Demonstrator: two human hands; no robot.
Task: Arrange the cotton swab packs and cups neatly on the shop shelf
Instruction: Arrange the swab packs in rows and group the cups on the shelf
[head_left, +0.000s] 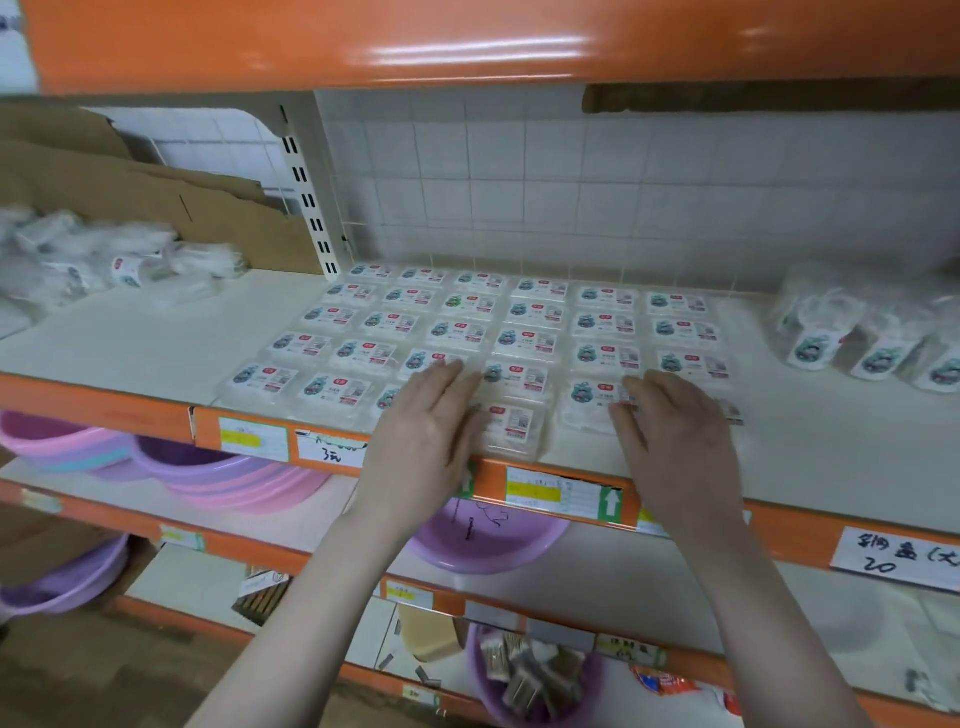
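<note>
Most packs (530, 316) lay in neat rows on the shelf (130, 353); left hand (423, 431) and right hand (675, 441) rested flat, fingers spread, gripping nothing, on the front row; cups (878, 338) and, apparently, loose bags (104, 260) remained unsorted.

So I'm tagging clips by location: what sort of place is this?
Most likely a small shop's stock aisle. Orange shelving carries price labels along its edge, a handwritten tag hangs at right, and many identical cotton swab packs lie in rows for sale.
</note>
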